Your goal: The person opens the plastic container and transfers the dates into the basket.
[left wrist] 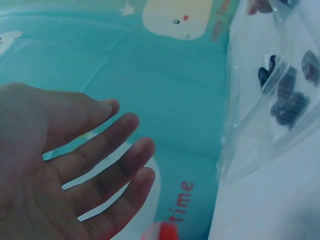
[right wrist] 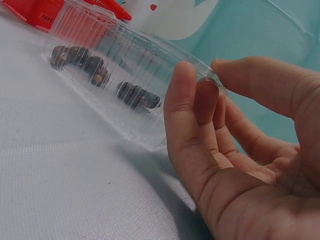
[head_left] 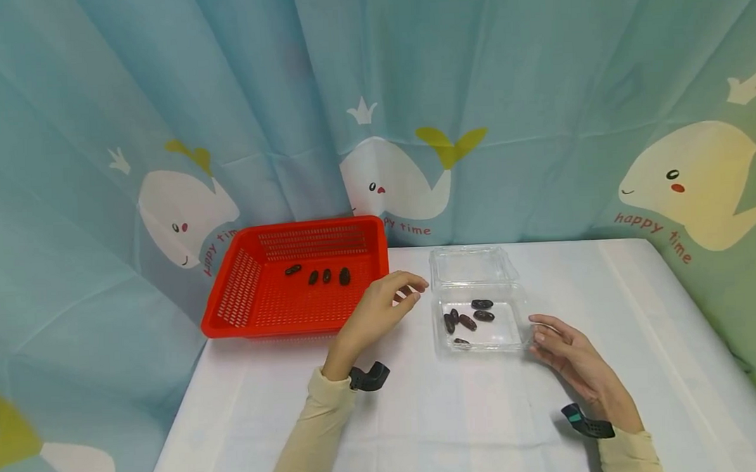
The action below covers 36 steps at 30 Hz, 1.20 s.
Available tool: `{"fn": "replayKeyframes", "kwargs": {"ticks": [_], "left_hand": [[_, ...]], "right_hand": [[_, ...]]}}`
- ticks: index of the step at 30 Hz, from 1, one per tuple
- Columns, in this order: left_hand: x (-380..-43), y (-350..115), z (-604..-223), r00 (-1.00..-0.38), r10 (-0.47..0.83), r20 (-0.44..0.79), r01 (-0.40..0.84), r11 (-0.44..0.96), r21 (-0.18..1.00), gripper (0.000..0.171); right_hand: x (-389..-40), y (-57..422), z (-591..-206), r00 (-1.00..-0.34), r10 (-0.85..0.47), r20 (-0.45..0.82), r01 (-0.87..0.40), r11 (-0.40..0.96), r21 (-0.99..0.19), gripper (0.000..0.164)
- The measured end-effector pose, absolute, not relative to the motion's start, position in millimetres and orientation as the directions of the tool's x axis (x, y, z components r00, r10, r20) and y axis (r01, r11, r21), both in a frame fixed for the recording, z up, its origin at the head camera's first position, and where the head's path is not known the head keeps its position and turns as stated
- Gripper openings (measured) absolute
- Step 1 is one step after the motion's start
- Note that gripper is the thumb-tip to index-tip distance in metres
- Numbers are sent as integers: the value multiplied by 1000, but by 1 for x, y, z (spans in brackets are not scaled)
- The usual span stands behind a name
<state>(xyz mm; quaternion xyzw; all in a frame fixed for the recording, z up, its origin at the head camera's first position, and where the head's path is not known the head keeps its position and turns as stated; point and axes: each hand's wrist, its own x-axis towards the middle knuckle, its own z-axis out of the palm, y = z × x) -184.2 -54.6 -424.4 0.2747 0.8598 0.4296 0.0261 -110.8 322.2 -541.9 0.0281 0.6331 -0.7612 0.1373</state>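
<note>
A clear plastic clamshell box (head_left: 503,335) lies with its lid (head_left: 471,266) folded back, away from me. Several dark brown dates (head_left: 467,322) are inside it, mostly toward its left. At the box's right side, my right hand (head_left: 573,358) pinches the rim between thumb and fingers; the right wrist view shows this hold on the clear box wall (right wrist: 125,45) up close. My left hand (head_left: 381,310) hovers between the box and a red basket, fingers apart and slightly bent. Nothing is in its palm (left wrist: 30,185) in the left wrist view.
The red perforated basket (head_left: 300,329) stands at the left, with several more dates (head_left: 327,275) on its bottom. A white cloth covers the table (head_left: 436,416). Behind it hangs a blue curtain (head_left: 537,116) printed with whales.
</note>
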Motion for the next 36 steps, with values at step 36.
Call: {"fn": "replayKeyframes", "kwargs": {"ticks": [36], "left_hand": [[-211,37,-478,-755,654,46,465,485,741,38]], "right_hand": [[-113,323,-542,-955,-190,-229,262,-172,-950,34]]}}
